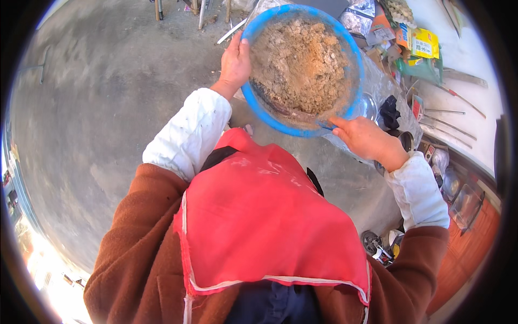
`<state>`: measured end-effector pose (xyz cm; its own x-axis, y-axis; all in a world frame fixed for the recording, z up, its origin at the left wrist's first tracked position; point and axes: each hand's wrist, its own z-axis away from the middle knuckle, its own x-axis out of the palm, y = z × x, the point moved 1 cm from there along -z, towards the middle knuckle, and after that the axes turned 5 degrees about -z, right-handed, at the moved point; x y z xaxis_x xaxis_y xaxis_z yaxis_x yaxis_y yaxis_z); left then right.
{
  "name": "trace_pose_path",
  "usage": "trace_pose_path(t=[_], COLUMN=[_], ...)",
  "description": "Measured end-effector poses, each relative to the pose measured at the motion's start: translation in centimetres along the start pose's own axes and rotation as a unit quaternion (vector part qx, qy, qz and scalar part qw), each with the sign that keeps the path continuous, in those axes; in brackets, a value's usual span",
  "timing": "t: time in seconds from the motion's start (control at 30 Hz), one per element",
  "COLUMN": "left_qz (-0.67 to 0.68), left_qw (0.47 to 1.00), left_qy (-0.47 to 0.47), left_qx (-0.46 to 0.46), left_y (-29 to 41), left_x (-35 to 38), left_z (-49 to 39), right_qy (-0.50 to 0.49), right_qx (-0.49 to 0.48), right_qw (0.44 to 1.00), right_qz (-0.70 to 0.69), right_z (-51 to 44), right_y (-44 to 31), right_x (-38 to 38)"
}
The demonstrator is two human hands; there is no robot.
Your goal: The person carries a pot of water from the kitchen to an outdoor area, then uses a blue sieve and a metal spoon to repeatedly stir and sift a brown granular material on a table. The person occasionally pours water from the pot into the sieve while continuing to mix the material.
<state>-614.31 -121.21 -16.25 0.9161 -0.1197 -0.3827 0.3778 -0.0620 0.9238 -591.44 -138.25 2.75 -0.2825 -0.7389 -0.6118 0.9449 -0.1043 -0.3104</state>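
Note:
A round blue plastic basin point(247, 99) lies before me at the top centre, holding a brown, crumbly, damp-looking mixture point(307, 69). My left hand point(236, 60) grips the basin's left rim, thumb on top and fingers outside. At the lower right of the rim, my right hand point(366, 137) is closed around the handle of a tool whose flat, mixture-coated blade point(293, 114) lies in the basin along its near side. How deep the blade sits in the mixture cannot be seen. A red apron point(275, 210) covers my front.
Right of the basin, a plastic-covered surface point(374, 75) bears a black crumpled bag point(390, 112) and a metal pot point(406, 141). Yellow packaging point(425, 43) and egg trays point(398, 12) are piled at the upper right. Thin rods lean by the white wall point(471, 97). Concrete floor point(101, 101) spreads out at the left.

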Motion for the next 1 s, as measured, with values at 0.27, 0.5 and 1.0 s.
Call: trace_pose_path(t=[0.27, 0.5, 1.0], left_qz=[-0.008, -0.025, 0.009], left_qw=[1.000, 1.000, 0.998], left_qy=[-0.007, 0.002, -0.033], left_qx=[0.001, 0.008, -0.048], left_y=[0.2, 0.1, 0.0], left_x=[0.0, 0.1, 0.0], left_z=[-0.1, -0.1, -0.2], right_qy=[0.071, 0.110, -0.166], right_qx=[0.010, 0.063, 0.002], right_qw=[0.997, 0.992, 0.971], right_qz=[0.043, 0.005, 0.171], right_z=[2.1, 4.7, -0.7], right_y=[1.8, 2.4, -3.5], right_x=[0.6, -1.5, -8.8])
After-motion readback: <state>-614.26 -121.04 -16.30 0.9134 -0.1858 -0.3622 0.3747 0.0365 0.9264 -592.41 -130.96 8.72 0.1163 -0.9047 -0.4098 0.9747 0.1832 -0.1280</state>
